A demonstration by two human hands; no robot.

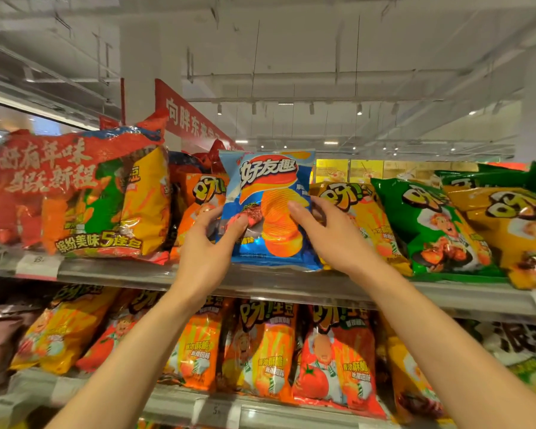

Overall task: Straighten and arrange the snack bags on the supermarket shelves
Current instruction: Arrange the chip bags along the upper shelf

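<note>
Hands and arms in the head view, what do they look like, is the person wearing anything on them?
Both the left hand and the right hand are bare, with no gloves. No rings, watch or bracelet show on them. Both forearms are uncovered as far as the bottom edge of the picture, so no sleeve is in view. The fingernails that show look short and unpainted.

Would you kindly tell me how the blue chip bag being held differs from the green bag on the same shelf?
The blue chip bag stands upright, gripped by the left hand and right hand; the green bag leans back, untouched. The blue chip bag pictures ridged chips, the green bag a cartoon chef. Both sit on the upper shelf.
</note>
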